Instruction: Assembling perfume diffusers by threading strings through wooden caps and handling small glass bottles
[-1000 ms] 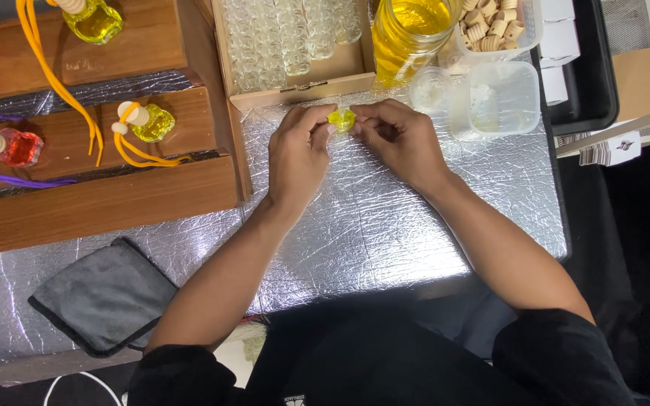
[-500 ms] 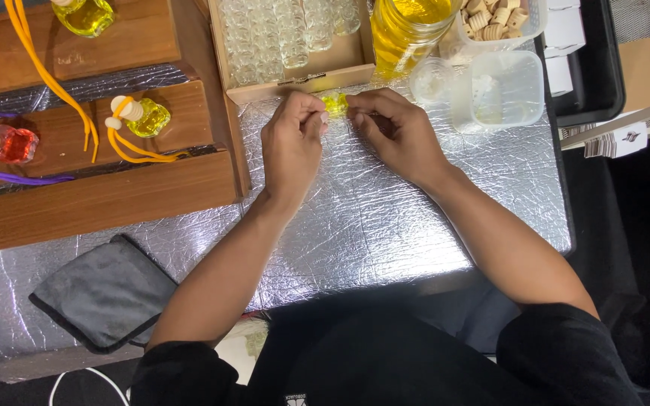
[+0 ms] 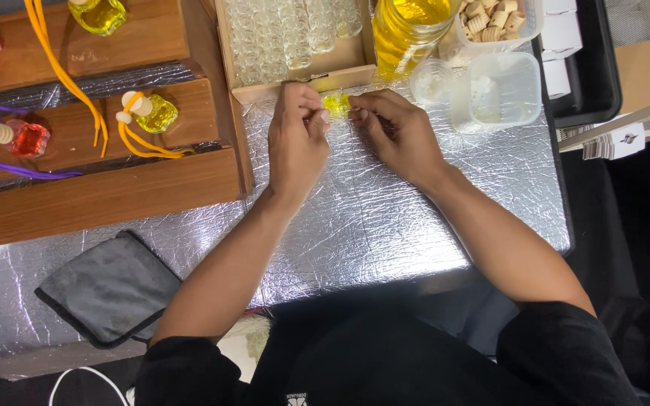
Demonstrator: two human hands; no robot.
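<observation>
In the upper middle of the frame, the person's 2 hands meet over a small yellow bottle (image 3: 336, 103). The left hand (image 3: 299, 139) has its fingers curled and pinched at the bottle's left side, and the right hand (image 3: 400, 131) pinches it from the right with fingertips closed on it. The bottle sits between the fingertips, just above the silver foil-covered surface (image 3: 370, 218) and just below the front edge of a shallow cardboard tray (image 3: 340, 71) filled with rows of clear empty glass bottles.

To the right of that tray, at the top of the frame, stands a large jar of yellow liquid (image 3: 408, 26). Beside it is a clear tub of small wooden caps (image 3: 494, 19), and below that an empty clear plastic container (image 3: 498, 90).

On the left, a stepped wooden stand (image 3: 99, 188) carries finished pieces: a yellow bottle with a wooden cap and orange cord (image 3: 152, 113), a red bottle with purple cord (image 3: 20, 137), and another yellow bottle (image 3: 99, 13) at the upper left. A dark grey folded cloth (image 3: 110, 289) lies on the surface at the lower left. A black tray (image 3: 588, 64) sits at the upper right.
</observation>
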